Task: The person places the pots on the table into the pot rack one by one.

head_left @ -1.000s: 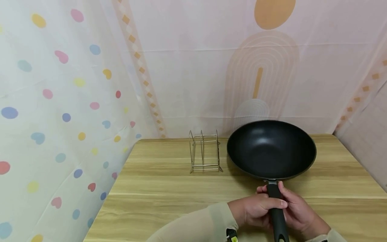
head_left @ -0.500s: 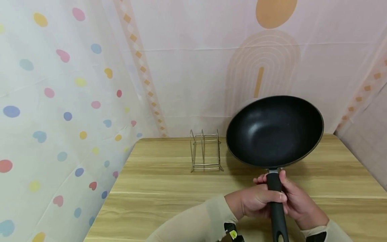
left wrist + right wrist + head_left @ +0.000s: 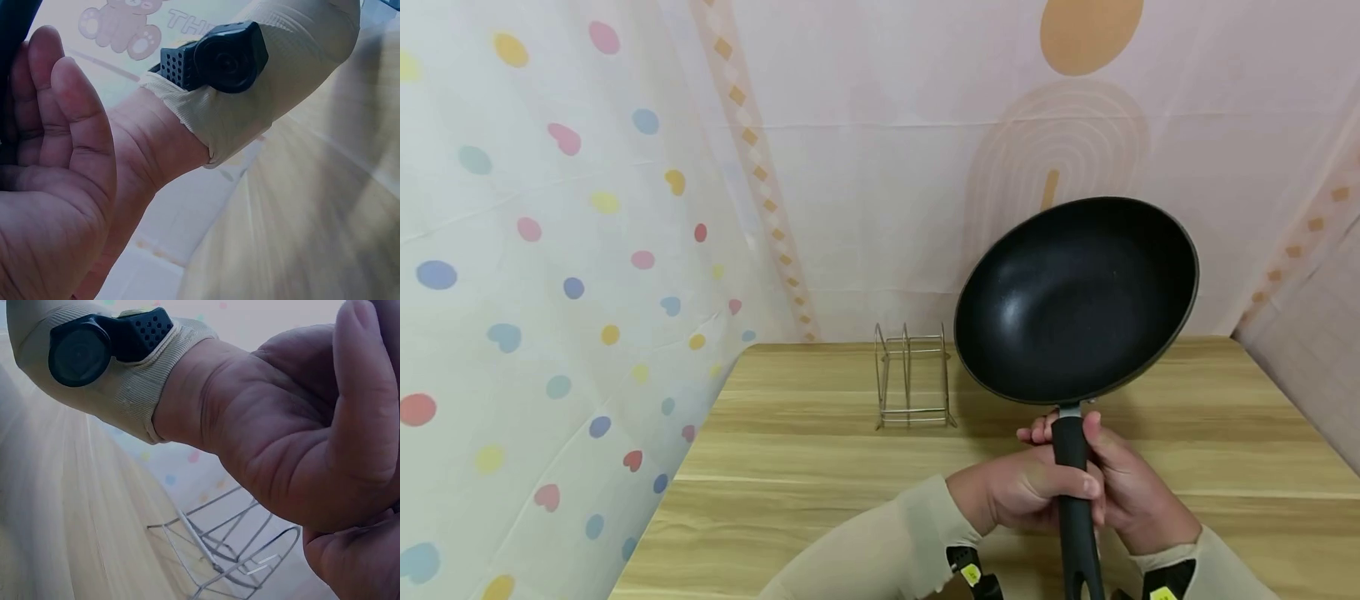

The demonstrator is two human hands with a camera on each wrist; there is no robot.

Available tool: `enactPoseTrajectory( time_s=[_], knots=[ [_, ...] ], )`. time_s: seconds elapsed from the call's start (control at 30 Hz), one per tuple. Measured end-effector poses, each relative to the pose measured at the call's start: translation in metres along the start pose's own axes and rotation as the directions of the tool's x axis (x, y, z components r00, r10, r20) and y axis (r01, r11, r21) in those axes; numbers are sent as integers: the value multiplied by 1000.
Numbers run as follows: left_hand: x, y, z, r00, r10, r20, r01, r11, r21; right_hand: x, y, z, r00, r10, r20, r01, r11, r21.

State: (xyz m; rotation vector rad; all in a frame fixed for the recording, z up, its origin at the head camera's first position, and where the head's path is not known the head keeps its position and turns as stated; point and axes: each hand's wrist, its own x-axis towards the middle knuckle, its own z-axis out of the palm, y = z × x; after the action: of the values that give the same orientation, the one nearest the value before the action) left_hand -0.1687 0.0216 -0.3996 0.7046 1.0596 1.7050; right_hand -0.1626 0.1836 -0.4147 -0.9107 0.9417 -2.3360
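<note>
A black wok (image 3: 1078, 304) with a deep round bowl is held over the right side of the table in the head view, its inside tilted towards me. My left hand (image 3: 1018, 492) grips the middle of its black handle (image 3: 1078, 533), the thumb laid across the top. Closer to the bowl, my right hand (image 3: 1142, 504) holds the handle from beneath, its thumb up along the right side and its fingertips showing on the left. The two hands overlap below the handle, where part of their fingers is hidden. In the left wrist view, a dark piece of the handle shows at the upper left.
A wire rack (image 3: 913, 410) with upright loops stands on the wooden table (image 3: 790, 467), left of the wok near the back edge. Behind the table hangs a patterned cloth (image 3: 880, 208), and a dotted cloth (image 3: 550, 333) covers the left side.
The wok has risen from low over the table, its bowl tipping up more towards me and leaning to the right. Both hands have kept their hold and moved slightly up and left.
</note>
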Motion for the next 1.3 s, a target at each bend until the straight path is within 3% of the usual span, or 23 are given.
enactPoseTrajectory(
  time_s=[0.23, 0.4, 0.7, 0.97, 1.3],
  knots=[
    [-7, 10, -6, 999, 22, 37, -24, 999, 49, 11, -1, 7, 1000, -10, -18, 10, 999, -33],
    [-13, 15, -12, 995, 54, 84, -59, 997, 59, 20, 0, 12, 998, -37, -59, 29, 991, -130],
    [-28, 24, -21, 986, 68, 155, -85, 991, 103, 35, 2, 32, 970, -39, -241, -53, 930, -364],
    [-43, 29, -33, 978, 71, 198, -101, 984, 145, 51, 11, 38, 978, -81, -194, -1, 922, -388],
    [-59, 32, -44, 973, 67, 223, -106, 980, 167, 65, 22, 41, 974, -75, -213, -25, 902, -432]
  ],
)
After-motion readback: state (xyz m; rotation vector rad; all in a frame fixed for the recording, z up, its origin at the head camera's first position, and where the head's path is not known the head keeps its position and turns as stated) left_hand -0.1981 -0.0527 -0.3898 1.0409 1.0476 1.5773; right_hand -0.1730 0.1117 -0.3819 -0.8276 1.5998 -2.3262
